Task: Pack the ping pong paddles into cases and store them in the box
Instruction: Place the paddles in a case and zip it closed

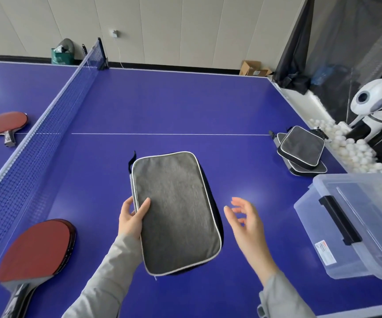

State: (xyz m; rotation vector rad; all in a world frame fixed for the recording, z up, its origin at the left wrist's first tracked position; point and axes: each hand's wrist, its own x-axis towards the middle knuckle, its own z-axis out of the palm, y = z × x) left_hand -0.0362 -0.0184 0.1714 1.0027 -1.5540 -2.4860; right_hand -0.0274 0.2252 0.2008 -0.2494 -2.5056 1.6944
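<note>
A grey rectangular paddle case with a pale piped edge is held just above the blue table. My left hand grips its left edge, thumb on top. To the right of the case my right hand hovers with fingers relaxed, holding nothing. Two red paddles lie stacked at the near left. Another red paddle lies beyond the net. More grey cases are stacked at the right edge. A clear plastic box with a lid and black latch stands at the near right.
The net crosses the table on the left. A white ball machine and a tray of several white balls stand past the right edge. A cardboard box and a green bag sit by the far wall.
</note>
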